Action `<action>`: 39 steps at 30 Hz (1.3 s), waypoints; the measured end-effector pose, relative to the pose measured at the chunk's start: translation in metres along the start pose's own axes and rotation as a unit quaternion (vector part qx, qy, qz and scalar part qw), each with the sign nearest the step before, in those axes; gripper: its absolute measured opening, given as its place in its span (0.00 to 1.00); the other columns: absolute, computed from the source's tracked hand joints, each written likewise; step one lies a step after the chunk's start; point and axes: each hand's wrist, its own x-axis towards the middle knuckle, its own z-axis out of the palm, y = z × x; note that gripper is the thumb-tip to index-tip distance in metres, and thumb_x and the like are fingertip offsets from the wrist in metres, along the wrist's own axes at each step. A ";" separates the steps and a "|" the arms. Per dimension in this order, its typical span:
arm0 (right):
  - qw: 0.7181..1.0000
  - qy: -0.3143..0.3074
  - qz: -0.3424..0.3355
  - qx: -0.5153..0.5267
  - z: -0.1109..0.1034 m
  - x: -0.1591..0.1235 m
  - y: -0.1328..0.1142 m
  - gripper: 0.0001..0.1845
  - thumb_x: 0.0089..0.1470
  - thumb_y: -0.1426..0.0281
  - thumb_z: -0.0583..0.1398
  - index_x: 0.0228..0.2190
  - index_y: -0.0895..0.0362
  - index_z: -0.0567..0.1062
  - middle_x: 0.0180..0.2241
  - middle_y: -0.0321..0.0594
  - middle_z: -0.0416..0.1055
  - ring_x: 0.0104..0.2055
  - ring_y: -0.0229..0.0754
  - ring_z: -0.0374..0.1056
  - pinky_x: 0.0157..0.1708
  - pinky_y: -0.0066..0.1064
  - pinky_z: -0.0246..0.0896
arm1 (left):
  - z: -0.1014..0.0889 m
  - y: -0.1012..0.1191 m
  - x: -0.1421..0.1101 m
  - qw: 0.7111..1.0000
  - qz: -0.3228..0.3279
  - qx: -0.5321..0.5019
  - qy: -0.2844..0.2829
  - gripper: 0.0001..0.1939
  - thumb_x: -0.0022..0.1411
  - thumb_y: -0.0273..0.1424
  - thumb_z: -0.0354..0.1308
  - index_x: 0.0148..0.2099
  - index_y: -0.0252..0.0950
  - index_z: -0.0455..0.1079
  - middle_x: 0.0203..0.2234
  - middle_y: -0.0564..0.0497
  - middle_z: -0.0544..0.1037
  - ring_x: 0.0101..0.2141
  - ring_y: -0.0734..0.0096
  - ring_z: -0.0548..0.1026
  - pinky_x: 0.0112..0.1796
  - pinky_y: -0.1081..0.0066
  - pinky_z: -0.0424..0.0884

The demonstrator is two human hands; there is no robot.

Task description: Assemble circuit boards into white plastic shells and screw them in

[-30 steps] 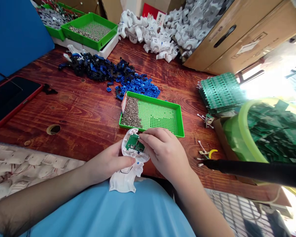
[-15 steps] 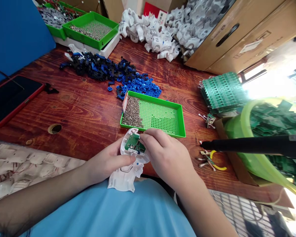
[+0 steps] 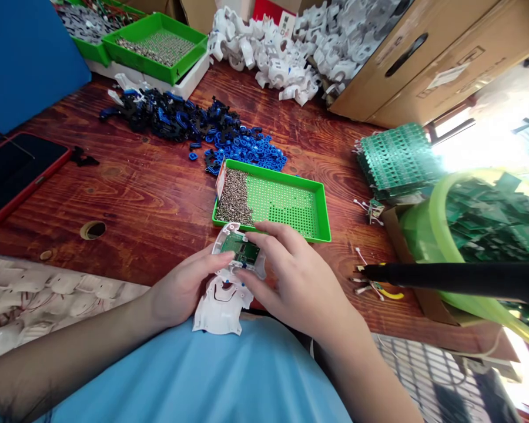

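Close to my body, my left hand (image 3: 187,285) grips a white plastic housing (image 3: 220,311), its thumb resting on the edge of a green circuit board (image 3: 240,249). The board sits inside the rounded upper end of the housing; the lower end flares out near the blue shirt. My right hand (image 3: 291,273) reaches over the housing from the right, fingers at the far edge and thumb at the near edge, closed across it. Part of the board and housing is hidden behind the right fingers. Just beyond lies a green tray (image 3: 324,211) of small screws (image 3: 233,197).
Blue and black plastic parts (image 3: 247,147) lie behind the tray. White housings (image 3: 273,64) are heaped at the back. A phone (image 3: 22,167) lies left. Right are stacked green boards (image 3: 394,155), a yellow-green tub (image 3: 432,229) and a black rod-shaped tool (image 3: 449,279) jutting inward.
My right fingers have shifted from pinching at the board's right side to spanning the housing, thumb below. My left thumb has moved up onto the board's edge. The view has shifted slightly.
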 end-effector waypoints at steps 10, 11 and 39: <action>0.995 -0.067 -0.037 -0.065 -0.009 0.014 0.003 0.17 0.54 0.63 0.59 0.41 0.63 0.74 0.42 0.45 0.72 0.34 0.46 0.71 0.27 0.37 0.67 | -0.011 -0.001 -0.004 0.985 -0.033 0.162 0.044 0.19 0.60 0.36 0.60 0.54 0.43 0.68 0.34 0.54 0.77 0.38 0.66 0.74 0.41 0.67 0.68; 0.994 -0.073 -0.040 -0.067 -0.010 0.014 0.004 0.17 0.55 0.62 0.59 0.41 0.63 0.74 0.41 0.45 0.72 0.33 0.45 0.71 0.26 0.36 0.67 | -0.011 -0.001 -0.004 0.983 -0.032 0.176 0.050 0.19 0.61 0.37 0.60 0.54 0.43 0.67 0.35 0.54 0.77 0.38 0.66 0.73 0.41 0.66 0.68; 0.999 -0.014 0.016 -0.028 0.008 0.011 -0.012 0.16 0.55 0.70 0.61 0.44 0.65 0.73 0.45 0.50 0.70 0.43 0.50 0.70 0.40 0.40 0.74 | -0.005 0.000 0.003 0.954 0.112 0.250 0.119 0.21 0.58 0.34 0.61 0.54 0.38 0.68 0.49 0.50 0.76 0.55 0.54 0.68 0.50 0.66 0.67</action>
